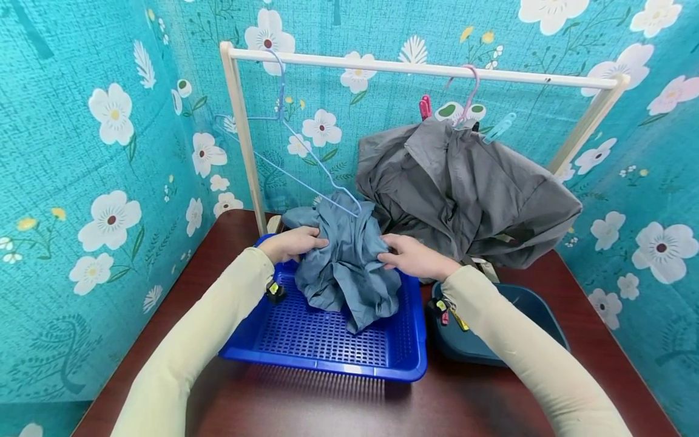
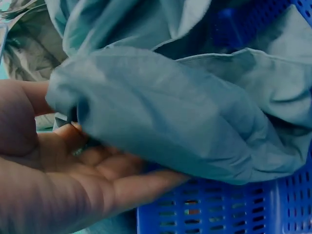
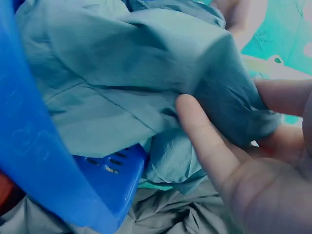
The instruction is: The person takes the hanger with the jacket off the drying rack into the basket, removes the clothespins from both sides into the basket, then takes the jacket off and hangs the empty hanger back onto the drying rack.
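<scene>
A crumpled blue-grey garment is bunched over the blue basket, its lower folds hanging inside. My left hand pinches its left side between thumb and index finger; in the left wrist view the other fingers of that hand stretch out beneath the cloth. On the opposite side my right hand pinches the fabric too. From the right wrist, one finger extends along the cloth while others of that hand grip a fold. A light blue hanger hangs tilted, its lower corner overlapping the garment's top.
A wooden rack spans the back of the table. From it a pink hanger carries a dark grey garment, with a pink clothespin and a light blue clothespin. A dark teal bin stands right of the basket.
</scene>
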Action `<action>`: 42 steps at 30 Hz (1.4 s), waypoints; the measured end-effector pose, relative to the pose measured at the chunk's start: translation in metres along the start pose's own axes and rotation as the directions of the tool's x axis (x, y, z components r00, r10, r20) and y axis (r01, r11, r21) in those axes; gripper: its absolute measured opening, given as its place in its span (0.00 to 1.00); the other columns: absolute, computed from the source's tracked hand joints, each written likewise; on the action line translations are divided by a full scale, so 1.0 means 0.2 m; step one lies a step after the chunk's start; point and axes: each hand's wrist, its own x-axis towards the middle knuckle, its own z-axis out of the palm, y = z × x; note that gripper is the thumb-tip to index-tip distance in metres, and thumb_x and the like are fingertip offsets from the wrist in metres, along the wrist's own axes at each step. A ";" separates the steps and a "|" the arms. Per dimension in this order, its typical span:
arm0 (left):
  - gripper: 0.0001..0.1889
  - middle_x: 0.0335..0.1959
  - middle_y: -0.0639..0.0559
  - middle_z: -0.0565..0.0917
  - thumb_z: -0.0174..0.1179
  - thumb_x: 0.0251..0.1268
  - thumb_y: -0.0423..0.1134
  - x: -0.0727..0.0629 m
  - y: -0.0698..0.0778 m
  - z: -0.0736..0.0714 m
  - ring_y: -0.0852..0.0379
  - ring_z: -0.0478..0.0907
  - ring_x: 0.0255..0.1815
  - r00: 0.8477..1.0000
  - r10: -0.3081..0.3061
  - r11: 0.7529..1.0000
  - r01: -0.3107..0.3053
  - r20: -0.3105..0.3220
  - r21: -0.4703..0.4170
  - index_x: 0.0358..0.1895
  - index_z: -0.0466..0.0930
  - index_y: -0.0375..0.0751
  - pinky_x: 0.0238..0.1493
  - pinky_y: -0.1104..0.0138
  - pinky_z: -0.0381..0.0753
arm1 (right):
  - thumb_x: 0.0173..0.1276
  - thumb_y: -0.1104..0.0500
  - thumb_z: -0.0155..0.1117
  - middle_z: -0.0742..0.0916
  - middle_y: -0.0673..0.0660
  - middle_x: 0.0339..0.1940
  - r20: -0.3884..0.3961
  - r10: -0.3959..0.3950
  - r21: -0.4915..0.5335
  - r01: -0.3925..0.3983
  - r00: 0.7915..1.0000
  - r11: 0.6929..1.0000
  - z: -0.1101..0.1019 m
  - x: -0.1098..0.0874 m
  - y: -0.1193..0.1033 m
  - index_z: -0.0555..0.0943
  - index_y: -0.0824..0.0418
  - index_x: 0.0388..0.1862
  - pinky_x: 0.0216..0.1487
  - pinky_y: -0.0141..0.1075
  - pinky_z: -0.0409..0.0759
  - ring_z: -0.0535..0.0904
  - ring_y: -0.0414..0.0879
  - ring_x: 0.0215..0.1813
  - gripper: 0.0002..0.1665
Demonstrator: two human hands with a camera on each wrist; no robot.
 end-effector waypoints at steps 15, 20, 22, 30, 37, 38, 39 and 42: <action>0.22 0.59 0.42 0.67 0.47 0.75 0.41 0.06 -0.01 0.11 0.47 0.66 0.62 0.999 0.047 0.998 -0.047 0.005 0.047 0.65 0.61 0.35 0.58 0.50 0.68 | 0.77 0.48 0.44 0.56 0.61 0.75 0.362 0.154 -0.332 -0.027 0.920 0.943 0.13 0.10 -0.05 0.69 0.63 0.67 0.70 0.48 0.52 0.48 0.54 0.75 0.28; 0.18 0.55 0.42 0.70 0.48 0.74 0.40 0.06 -0.01 0.14 0.48 0.70 0.57 0.999 0.051 0.992 -0.052 0.013 0.114 0.61 0.65 0.35 0.54 0.52 0.73 | 0.76 0.47 0.47 0.57 0.60 0.75 0.404 0.208 -0.396 -0.035 0.891 0.918 0.14 0.12 -0.08 0.69 0.61 0.68 0.69 0.46 0.54 0.48 0.54 0.75 0.28; 0.22 0.61 0.41 0.68 0.48 0.75 0.41 0.05 0.00 0.14 0.46 0.69 0.60 0.999 0.038 0.987 -0.040 0.019 0.153 0.65 0.61 0.35 0.54 0.52 0.73 | 0.76 0.49 0.46 0.67 0.61 0.70 0.392 0.184 -0.383 -0.022 0.901 0.924 0.12 0.14 -0.08 0.73 0.60 0.64 0.64 0.45 0.63 0.62 0.54 0.70 0.25; 0.24 0.50 0.39 0.74 0.41 0.77 0.49 -0.06 0.07 0.02 0.46 0.77 0.53 1.000 -0.009 0.935 0.017 -0.025 0.354 0.68 0.63 0.39 0.47 0.55 0.77 | 0.75 0.52 0.51 0.83 0.60 0.34 -0.015 0.192 -0.153 -0.192 0.981 0.969 -0.03 0.16 -0.01 0.81 0.64 0.41 0.31 0.38 0.76 0.80 0.52 0.33 0.17; 0.19 0.29 0.44 0.77 0.46 0.73 0.52 -0.10 0.07 -0.11 0.50 0.78 0.27 0.942 0.068 0.827 0.131 -0.329 0.547 0.41 0.76 0.39 0.30 0.60 0.78 | 0.73 0.48 0.52 0.75 0.65 0.54 -0.125 0.357 0.096 -0.347 0.926 0.933 -0.10 0.19 0.06 0.69 0.66 0.57 0.50 0.45 0.76 0.75 0.59 0.56 0.26; 0.20 0.32 0.42 0.77 0.47 0.72 0.53 -0.09 0.07 -0.12 0.48 0.77 0.29 0.930 0.061 0.823 0.159 -0.363 0.545 0.43 0.75 0.37 0.31 0.59 0.77 | 0.73 0.48 0.52 0.73 0.65 0.58 -0.107 0.375 0.153 -0.357 0.921 0.921 -0.10 0.20 0.07 0.66 0.67 0.61 0.53 0.46 0.75 0.72 0.60 0.60 0.28; 0.22 0.38 0.38 0.76 0.49 0.70 0.54 -0.09 0.06 -0.13 0.44 0.77 0.35 0.918 0.048 0.828 0.184 -0.394 0.530 0.49 0.73 0.35 0.35 0.56 0.77 | 0.73 0.48 0.52 0.70 0.65 0.62 -0.086 0.385 0.207 -0.361 0.919 0.909 -0.11 0.20 0.08 0.63 0.67 0.63 0.54 0.46 0.75 0.69 0.61 0.63 0.30; 0.38 0.60 0.29 0.65 0.54 0.66 0.55 -0.07 0.02 -0.16 0.32 0.69 0.55 0.892 0.009 0.858 0.226 -0.452 0.462 0.70 0.55 0.35 0.49 0.47 0.71 | 0.75 0.50 0.51 0.63 0.67 0.68 -0.030 0.396 0.319 -0.366 0.918 0.874 -0.11 0.22 0.08 0.54 0.68 0.70 0.55 0.47 0.74 0.62 0.63 0.68 0.35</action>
